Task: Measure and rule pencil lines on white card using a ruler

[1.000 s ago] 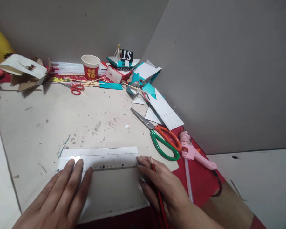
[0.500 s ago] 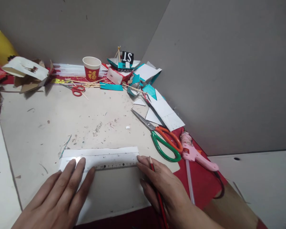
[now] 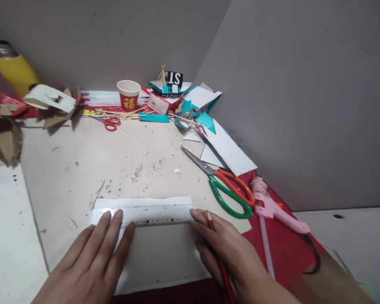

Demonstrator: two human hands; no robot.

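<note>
A clear ruler (image 3: 160, 214) lies across a strip of white card (image 3: 177, 201) near the table's front. My left hand (image 3: 95, 253) presses on the ruler's left part with its fingers stretched out flat and slightly spread. At the ruler's right end, the thumb and forefinger of my right hand (image 3: 231, 249) touch the corner of the ruler and card. A red pencil (image 3: 211, 223) is tucked between the fingers of that same hand, its sharpened tip pointing up and away. Part of the ruler is hidden under my left fingers.
Large scissors (image 3: 229, 202) with green and orange handles lie right of the ruler, beside a pink glue gun (image 3: 280, 215). Farther back are small red scissors (image 3: 112, 123), a paper cup (image 3: 128, 95), thin wooden sticks (image 3: 126, 113), and a paper model boat (image 3: 169, 88). Cardboard scraps (image 3: 6, 139) sit left.
The view has turned a little, so everything appears farther right. Both hands keep their places on the ruler, and the pencil stays in my right hand.
</note>
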